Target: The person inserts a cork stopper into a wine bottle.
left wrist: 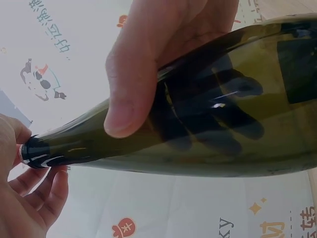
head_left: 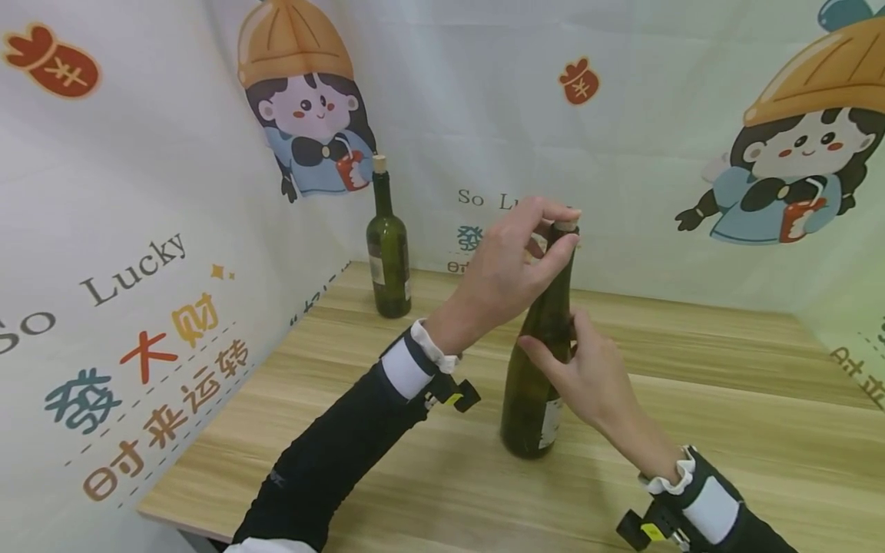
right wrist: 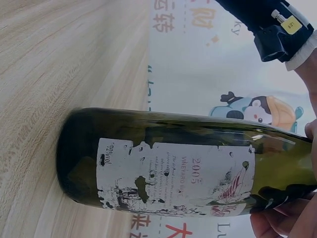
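Note:
A dark green wine bottle point(head_left: 528, 392) stands upright on the wooden table, a worn white label point(right wrist: 178, 178) on its side. A cork point(head_left: 567, 226) sits in its mouth, mostly covered by fingers. My left hand point(head_left: 508, 257) pinches at this cork, index fingertip by its top and thumb beside the rim. Lower down, my right hand point(head_left: 598, 376) grips the bottle around its shoulder. Through the glass in the left wrist view, the right hand's far fingers show as dark shapes, while its thumb point(left wrist: 124, 111) presses the near side.
Farther back on the left of the table point(head_left: 415, 476) stands another green bottle point(head_left: 390, 265), with a cork point(head_left: 379, 163) in its top. Pale printed cloth point(head_left: 429, 100) hangs behind and along the sides of the table.

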`<move>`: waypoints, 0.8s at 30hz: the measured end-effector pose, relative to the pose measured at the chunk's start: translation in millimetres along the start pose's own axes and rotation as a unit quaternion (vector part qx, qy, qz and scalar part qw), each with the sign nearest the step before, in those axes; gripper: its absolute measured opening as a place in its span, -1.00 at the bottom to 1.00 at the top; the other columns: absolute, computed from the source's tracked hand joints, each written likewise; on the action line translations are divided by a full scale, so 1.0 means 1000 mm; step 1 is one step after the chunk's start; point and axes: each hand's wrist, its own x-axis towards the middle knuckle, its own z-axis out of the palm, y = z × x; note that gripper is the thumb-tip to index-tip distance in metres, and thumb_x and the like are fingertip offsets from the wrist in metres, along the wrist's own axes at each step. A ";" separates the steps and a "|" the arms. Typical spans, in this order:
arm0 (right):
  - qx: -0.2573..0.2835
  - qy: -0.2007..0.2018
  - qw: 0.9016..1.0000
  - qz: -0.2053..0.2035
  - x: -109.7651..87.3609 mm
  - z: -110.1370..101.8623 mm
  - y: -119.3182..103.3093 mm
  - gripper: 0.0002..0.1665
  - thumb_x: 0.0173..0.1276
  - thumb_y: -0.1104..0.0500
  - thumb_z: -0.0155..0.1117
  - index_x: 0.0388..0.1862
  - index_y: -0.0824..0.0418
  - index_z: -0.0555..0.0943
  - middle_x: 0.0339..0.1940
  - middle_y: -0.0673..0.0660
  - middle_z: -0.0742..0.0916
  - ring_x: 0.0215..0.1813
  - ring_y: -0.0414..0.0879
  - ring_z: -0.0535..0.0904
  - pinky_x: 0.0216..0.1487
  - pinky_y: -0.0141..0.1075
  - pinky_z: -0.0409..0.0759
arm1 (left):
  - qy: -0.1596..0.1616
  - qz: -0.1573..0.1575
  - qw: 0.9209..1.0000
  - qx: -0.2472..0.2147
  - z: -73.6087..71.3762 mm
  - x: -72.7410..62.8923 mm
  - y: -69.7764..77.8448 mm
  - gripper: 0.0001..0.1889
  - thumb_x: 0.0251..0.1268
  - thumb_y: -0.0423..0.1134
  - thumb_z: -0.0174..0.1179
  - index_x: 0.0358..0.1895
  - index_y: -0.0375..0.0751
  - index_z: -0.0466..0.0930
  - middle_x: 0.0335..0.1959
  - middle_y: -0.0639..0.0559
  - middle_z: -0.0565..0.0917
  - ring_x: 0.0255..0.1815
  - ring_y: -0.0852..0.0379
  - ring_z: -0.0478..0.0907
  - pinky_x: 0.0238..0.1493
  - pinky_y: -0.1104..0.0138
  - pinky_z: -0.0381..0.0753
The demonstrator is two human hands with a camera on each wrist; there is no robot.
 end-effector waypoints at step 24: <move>0.026 -0.051 0.998 -0.009 -0.011 0.001 0.023 -0.47 0.56 -0.12 -0.32 0.36 0.01 0.34 -0.16 0.13 0.71 -0.22 -0.05 0.59 -0.17 -0.09 0.56 | -0.048 0.009 0.999 0.016 -0.007 -0.019 -0.007 -0.41 0.38 -0.24 0.07 0.44 -0.04 0.16 0.19 0.03 0.49 -0.26 0.34 0.49 -0.28 0.56 0.54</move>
